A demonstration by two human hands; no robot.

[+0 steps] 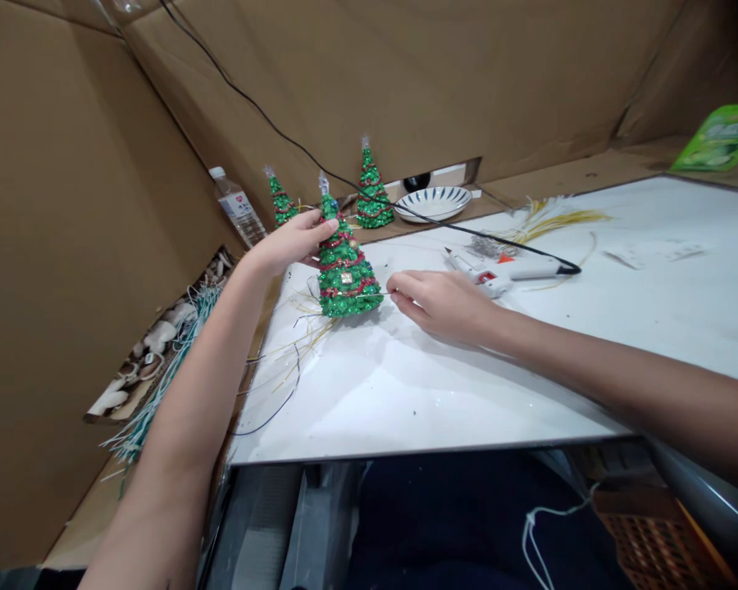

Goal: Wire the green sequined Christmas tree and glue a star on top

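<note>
With the fingers of our left hand (301,238) we grasp the decorated green tree (348,274) by its upper part, thumb laid across the front, so that its tip leans a little to the left above them; we cannot tell whether its base touches the white tabletop (455,401) below them. With the fingers of our right hand (434,305), level with the lower garland, we pinch a thin strand (374,295) that reaches the tree's lower edge; whether it is wire or thread we cannot tell. Just beyond those right fingers we have the white glue gun (498,279), and farther past them the striped plate (434,203). Behind our left fingers stand two more trees (375,197), and to the left of them a clear bottle (239,205).
</note>
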